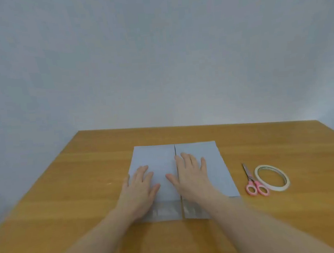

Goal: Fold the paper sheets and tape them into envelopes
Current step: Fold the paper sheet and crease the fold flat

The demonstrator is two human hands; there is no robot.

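Observation:
A white paper sheet lies flat on the wooden table, its two side flaps folded inward and meeting along a centre seam. My left hand presses flat on the left flap with straight fingers. My right hand lies flat across the seam and the right flap, fingers spread. A roll of clear tape and pink-handled scissors lie to the right of the paper.
The table's far edge meets a plain grey wall. Bare tabletop stretches to the left of the paper and in front of it, under my forearms.

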